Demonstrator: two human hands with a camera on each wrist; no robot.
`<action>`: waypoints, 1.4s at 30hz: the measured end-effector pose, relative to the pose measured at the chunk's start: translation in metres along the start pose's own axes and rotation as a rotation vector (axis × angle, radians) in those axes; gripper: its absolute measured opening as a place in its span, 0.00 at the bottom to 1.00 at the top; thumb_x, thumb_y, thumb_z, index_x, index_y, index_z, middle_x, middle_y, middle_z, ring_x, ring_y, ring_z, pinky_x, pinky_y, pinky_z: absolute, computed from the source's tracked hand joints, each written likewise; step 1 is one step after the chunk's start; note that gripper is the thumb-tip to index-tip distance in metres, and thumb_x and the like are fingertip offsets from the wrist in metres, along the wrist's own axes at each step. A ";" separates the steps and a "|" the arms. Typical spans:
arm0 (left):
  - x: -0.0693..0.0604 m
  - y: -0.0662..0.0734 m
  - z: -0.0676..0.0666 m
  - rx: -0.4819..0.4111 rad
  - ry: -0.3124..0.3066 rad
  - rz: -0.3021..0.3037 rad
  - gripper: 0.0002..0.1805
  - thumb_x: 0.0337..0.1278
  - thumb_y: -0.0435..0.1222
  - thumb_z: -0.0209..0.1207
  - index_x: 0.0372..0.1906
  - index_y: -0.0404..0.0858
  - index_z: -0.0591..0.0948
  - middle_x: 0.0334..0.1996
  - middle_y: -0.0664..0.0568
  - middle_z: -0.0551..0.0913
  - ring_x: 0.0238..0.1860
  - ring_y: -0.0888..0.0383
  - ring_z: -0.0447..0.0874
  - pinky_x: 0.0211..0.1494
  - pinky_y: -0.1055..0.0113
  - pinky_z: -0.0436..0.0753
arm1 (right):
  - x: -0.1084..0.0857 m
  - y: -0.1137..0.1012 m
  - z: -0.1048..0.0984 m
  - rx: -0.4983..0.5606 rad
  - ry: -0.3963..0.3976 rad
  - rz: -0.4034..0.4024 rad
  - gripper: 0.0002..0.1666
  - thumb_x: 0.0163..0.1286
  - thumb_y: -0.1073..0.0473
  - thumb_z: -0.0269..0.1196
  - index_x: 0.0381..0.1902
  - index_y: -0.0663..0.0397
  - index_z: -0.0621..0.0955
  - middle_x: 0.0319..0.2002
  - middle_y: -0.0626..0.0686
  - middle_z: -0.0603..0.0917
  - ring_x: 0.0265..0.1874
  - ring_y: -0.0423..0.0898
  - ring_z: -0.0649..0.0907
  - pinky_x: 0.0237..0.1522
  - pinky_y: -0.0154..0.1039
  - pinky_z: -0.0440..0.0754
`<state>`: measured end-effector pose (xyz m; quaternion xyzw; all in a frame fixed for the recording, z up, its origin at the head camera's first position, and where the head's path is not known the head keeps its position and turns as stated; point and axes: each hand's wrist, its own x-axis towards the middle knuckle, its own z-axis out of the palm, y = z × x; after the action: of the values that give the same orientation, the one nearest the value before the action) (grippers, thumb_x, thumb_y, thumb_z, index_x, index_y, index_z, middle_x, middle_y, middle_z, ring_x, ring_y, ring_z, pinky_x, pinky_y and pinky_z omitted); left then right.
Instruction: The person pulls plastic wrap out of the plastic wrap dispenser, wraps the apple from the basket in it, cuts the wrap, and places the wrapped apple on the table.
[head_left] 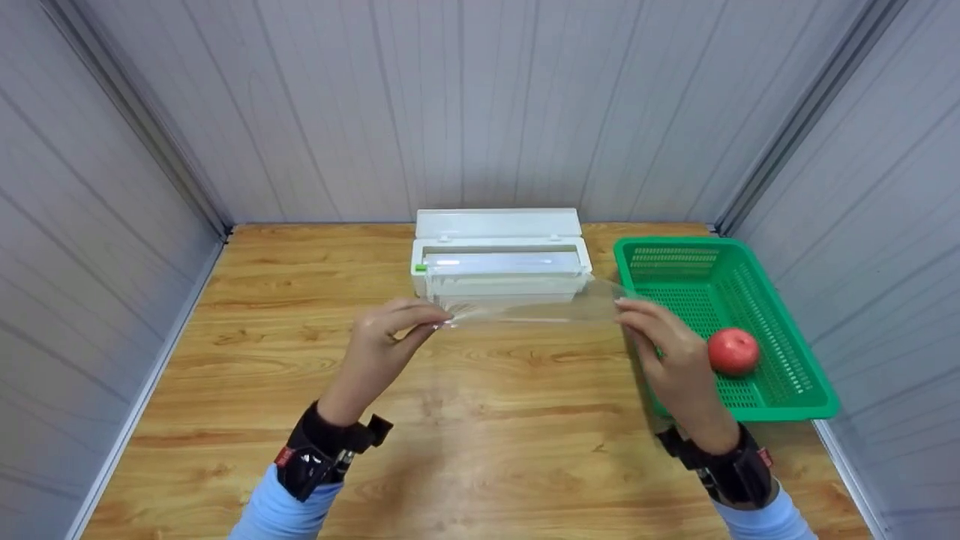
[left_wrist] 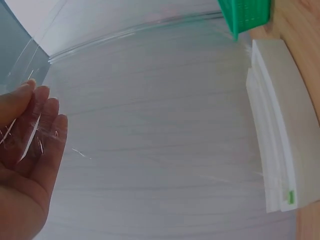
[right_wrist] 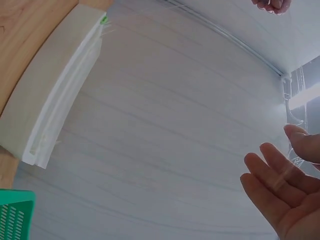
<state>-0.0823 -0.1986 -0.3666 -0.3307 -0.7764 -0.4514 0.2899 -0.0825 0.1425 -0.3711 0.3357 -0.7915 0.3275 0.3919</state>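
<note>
Pinching the left end of the clear film (head_left: 525, 309) between the thumb and fingers of the left hand (head_left: 386, 337), bringing thumb tip to index tip and extending the remaining fingers almost straight, side by side, with the film wrinkling across them in the left wrist view. Touching the film's right end with the fingertips of the right hand (head_left: 679, 352), curving those fingers only slightly and, in the right wrist view, holding the thumb visibly apart from them. Spanning the film between both hands above the wooden surface (head_left: 510, 420), and trailing it back to the roll (head_left: 502, 261) inside the white dispenser (left_wrist: 287, 115). Showing the dispenser's lid (head_left: 499, 223) raised at the back and a green tab (head_left: 421, 268) at the roll's left end. Showing also a green basket (head_left: 750, 413) resting to the right of the dispenser, with a red fruit (head_left: 734, 351) lying inside it, near the right hand. Wearing black straps (head_left: 321, 450) on both wrists, just beside the cuffs of light blue sleeves (head_left: 285, 506).
</note>
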 end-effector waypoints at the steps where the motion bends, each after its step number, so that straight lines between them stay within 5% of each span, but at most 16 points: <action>1: -0.003 0.001 0.000 0.001 -0.001 -0.001 0.09 0.49 0.24 0.62 0.36 0.37 0.86 0.35 0.50 0.87 0.38 0.57 0.85 0.44 0.79 0.80 | -0.004 0.000 0.000 -0.001 0.000 -0.008 0.17 0.52 0.77 0.64 0.40 0.59 0.83 0.44 0.58 0.84 0.46 0.49 0.83 0.55 0.23 0.74; 4: -0.011 0.004 0.000 -0.002 -0.001 -0.011 0.09 0.48 0.24 0.63 0.35 0.37 0.86 0.34 0.50 0.87 0.38 0.57 0.85 0.44 0.79 0.80 | -0.015 -0.002 0.000 -0.025 0.003 -0.043 0.08 0.62 0.67 0.61 0.39 0.58 0.84 0.41 0.56 0.86 0.41 0.49 0.84 0.54 0.22 0.74; 9: -0.026 0.008 0.002 -0.022 -0.027 -0.042 0.09 0.48 0.25 0.63 0.35 0.38 0.86 0.34 0.51 0.87 0.37 0.58 0.85 0.43 0.79 0.80 | -0.029 -0.006 -0.002 -0.068 -0.029 -0.075 0.15 0.70 0.55 0.54 0.38 0.56 0.85 0.38 0.53 0.87 0.36 0.49 0.86 0.50 0.22 0.76; 19: -0.057 0.007 0.003 -0.016 -0.153 -0.026 0.09 0.51 0.27 0.62 0.37 0.40 0.86 0.35 0.53 0.87 0.37 0.59 0.85 0.45 0.79 0.80 | -0.045 -0.008 -0.010 -0.060 -0.173 -0.116 0.16 0.72 0.54 0.51 0.41 0.53 0.85 0.39 0.53 0.87 0.38 0.47 0.86 0.49 0.27 0.79; 29: -0.086 0.001 0.007 -0.090 -0.342 -0.192 0.08 0.56 0.33 0.60 0.39 0.44 0.86 0.38 0.57 0.86 0.41 0.60 0.84 0.45 0.69 0.83 | -0.076 -0.009 -0.008 -0.018 -0.328 -0.083 0.13 0.70 0.57 0.53 0.41 0.51 0.84 0.39 0.47 0.87 0.40 0.43 0.86 0.62 0.33 0.72; 35: -0.114 -0.007 0.019 -0.135 -0.386 -0.228 0.07 0.58 0.36 0.59 0.39 0.46 0.85 0.37 0.57 0.86 0.42 0.59 0.84 0.45 0.69 0.83 | -0.107 -0.008 0.001 0.003 -0.361 -0.068 0.18 0.73 0.55 0.47 0.42 0.50 0.84 0.39 0.50 0.87 0.41 0.46 0.85 0.67 0.28 0.62; 42: -0.136 -0.018 0.033 -0.110 -0.389 -0.207 0.07 0.55 0.33 0.60 0.38 0.45 0.85 0.37 0.57 0.86 0.40 0.61 0.84 0.45 0.71 0.82 | -0.134 -0.005 0.015 -0.028 -0.341 -0.055 0.17 0.72 0.55 0.49 0.38 0.52 0.85 0.38 0.50 0.88 0.40 0.47 0.86 0.70 0.34 0.59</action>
<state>-0.0176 -0.2106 -0.4917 -0.3453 -0.8217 -0.4482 0.0682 -0.0218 0.1644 -0.4897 0.4023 -0.8415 0.2438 0.2656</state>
